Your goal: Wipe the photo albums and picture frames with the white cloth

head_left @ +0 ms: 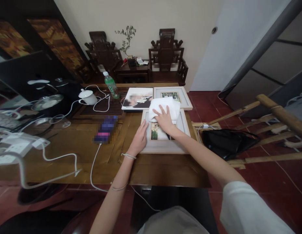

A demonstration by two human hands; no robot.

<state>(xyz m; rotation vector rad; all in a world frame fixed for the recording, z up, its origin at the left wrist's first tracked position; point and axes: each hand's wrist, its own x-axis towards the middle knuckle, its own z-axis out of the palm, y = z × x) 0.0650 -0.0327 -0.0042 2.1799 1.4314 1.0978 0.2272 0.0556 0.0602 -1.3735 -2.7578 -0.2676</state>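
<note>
A light wooden picture frame (166, 149) lies flat near the table's right end, a photo partly visible inside. My left hand (140, 138) grips its left edge. On the upper part of the frame, my right hand (164, 118) presses down with its fingers bent into a folded white cloth (176, 110), which hides part of the photo. Behind it is a second light frame (187, 99), its photo partly covered by the cloth. To that one's left lies a white-edged photo panel (139, 90) on top of something dark.
Left on the table are a phone (106, 129) on a cable, a green-labelled bottle (111, 86), a white lidded cup (88, 97) and a power strip (14, 151) with loose cables. A wooden rack (275, 105) with a black bag (226, 143) stands right.
</note>
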